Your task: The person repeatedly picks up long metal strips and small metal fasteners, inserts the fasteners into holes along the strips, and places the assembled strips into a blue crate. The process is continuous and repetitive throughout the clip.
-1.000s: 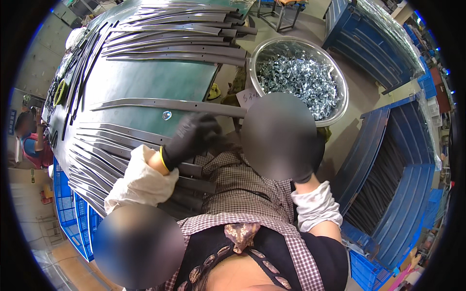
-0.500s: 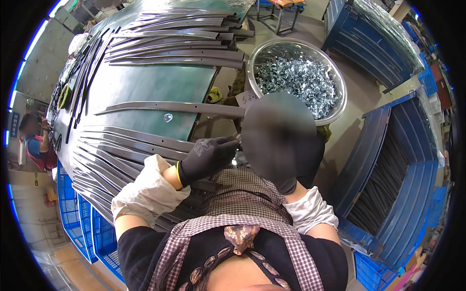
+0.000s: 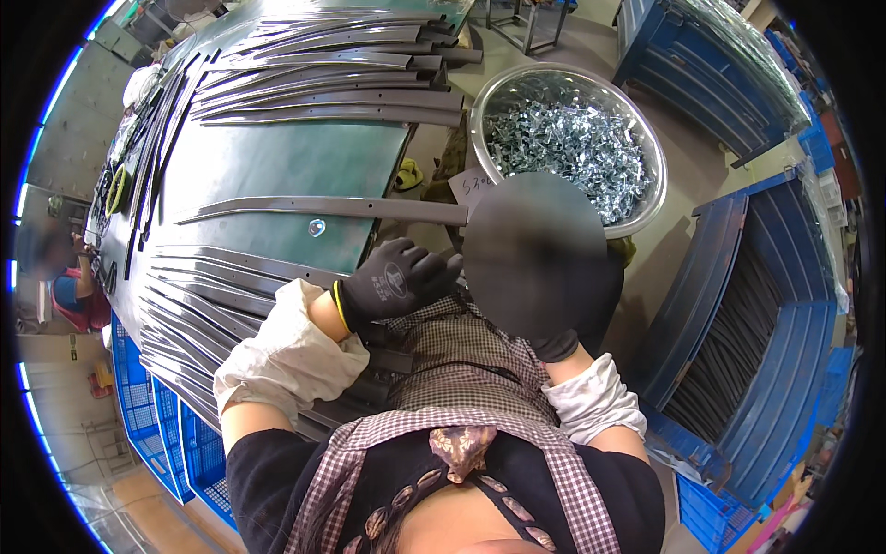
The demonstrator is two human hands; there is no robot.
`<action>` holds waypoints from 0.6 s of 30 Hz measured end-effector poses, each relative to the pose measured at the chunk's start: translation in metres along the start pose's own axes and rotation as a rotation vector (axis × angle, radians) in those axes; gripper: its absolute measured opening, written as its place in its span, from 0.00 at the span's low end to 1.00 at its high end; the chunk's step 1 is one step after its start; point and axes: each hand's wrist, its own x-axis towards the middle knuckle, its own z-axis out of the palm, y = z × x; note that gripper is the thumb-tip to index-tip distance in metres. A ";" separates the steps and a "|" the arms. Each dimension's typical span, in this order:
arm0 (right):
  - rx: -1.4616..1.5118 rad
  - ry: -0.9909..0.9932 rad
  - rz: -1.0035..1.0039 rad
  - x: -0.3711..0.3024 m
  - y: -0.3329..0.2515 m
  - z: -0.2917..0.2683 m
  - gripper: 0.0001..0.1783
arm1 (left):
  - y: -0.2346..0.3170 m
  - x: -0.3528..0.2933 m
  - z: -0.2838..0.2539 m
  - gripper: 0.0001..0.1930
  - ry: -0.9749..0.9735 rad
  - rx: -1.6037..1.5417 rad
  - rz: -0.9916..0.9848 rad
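Observation:
My left hand [image 3: 399, 279], in a black glove with a yellow cuff edge, is closed with curled fingers beside the grey blurred disc; whatever its fingers may hold is hidden. Most of my right hand [image 3: 556, 347] lies behind that disc, so only the glove near the wrist shows. A single long dark strip [image 3: 332, 205] with small holes lies on the green table [image 3: 277, 166], its right end reaching the disc. Close to my left forearm is a spread of similar dark strips [image 3: 221, 286]. One small shiny piece [image 3: 317, 227] rests on the tabletop.
A large metal bowl [image 3: 658, 171] full of small shiny metal clips [image 3: 572, 138] stands right of the table. More dark strips [image 3: 323, 78] lie at the far end. Blue bins [image 3: 784, 369] stand at right, blue crates [image 3: 203, 452] at lower left. Another person [image 3: 78, 291] is at far left.
My left hand has turned and its fingers have drawn up from a pinch into a curl. The shiny bit seen below its fingers is out of sight. The single strip has barely moved.

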 end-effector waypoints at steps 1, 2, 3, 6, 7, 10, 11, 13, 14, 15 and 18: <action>-0.034 0.033 -0.052 0.002 -0.002 -0.002 0.15 | -0.008 0.000 0.003 0.24 0.019 -0.013 -0.047; -0.067 0.064 -0.103 0.005 -0.004 -0.005 0.15 | -0.018 0.001 0.007 0.24 0.037 -0.025 -0.096; -0.101 0.094 -0.153 0.008 -0.007 -0.007 0.15 | -0.030 0.001 0.011 0.24 0.055 -0.038 -0.145; -0.451 0.219 -0.188 0.017 -0.020 -0.016 0.17 | -0.057 -0.004 0.024 0.27 0.067 -0.166 -0.320; -0.586 0.224 -0.184 0.023 -0.020 -0.023 0.18 | -0.061 -0.005 0.029 0.28 0.107 -0.203 -0.366; -0.861 0.185 -0.403 0.039 -0.008 -0.035 0.18 | -0.059 -0.011 0.032 0.26 -0.048 -0.342 -0.419; -0.980 0.157 -0.491 0.041 -0.007 -0.036 0.18 | -0.057 -0.012 0.030 0.26 -0.097 -0.373 -0.431; -1.001 0.113 -0.483 0.045 -0.007 -0.034 0.17 | -0.057 -0.012 0.030 0.25 -0.078 -0.417 -0.364; -1.012 0.091 -0.479 0.046 -0.007 -0.032 0.17 | -0.056 -0.013 0.030 0.24 -0.069 -0.439 -0.330; -0.944 0.052 -0.418 0.049 -0.007 -0.032 0.17 | -0.056 -0.014 0.028 0.23 -0.078 -0.455 -0.327; -0.800 0.002 -0.296 0.057 -0.002 -0.038 0.15 | -0.058 -0.016 0.026 0.23 -0.078 -0.486 -0.315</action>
